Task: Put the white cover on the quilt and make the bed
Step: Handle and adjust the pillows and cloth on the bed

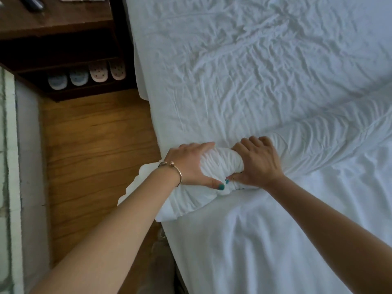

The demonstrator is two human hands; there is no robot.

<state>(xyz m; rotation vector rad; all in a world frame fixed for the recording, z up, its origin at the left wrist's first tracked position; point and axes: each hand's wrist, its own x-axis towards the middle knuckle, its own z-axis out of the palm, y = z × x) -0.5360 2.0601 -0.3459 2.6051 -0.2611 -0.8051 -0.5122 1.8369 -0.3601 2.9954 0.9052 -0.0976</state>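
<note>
Clearly soft and light, the white cover (220, 164) lies bunched into a roll at the near-left edge of the bed (254, 71), over the mattress side. Both hands grip that roll: the left hand (191, 164) curls its fingers (203, 146) over one end, the right hand (256, 164) clamps the other, thumbs nearly touching. Such limp cloth probably slips and sags, so gathered folds or corners look like the best hold.

wooden floor (95, 145) left of bed | dark wooden shelf unit (63, 28) | four slippers (87, 75) on lowest shelf
</note>
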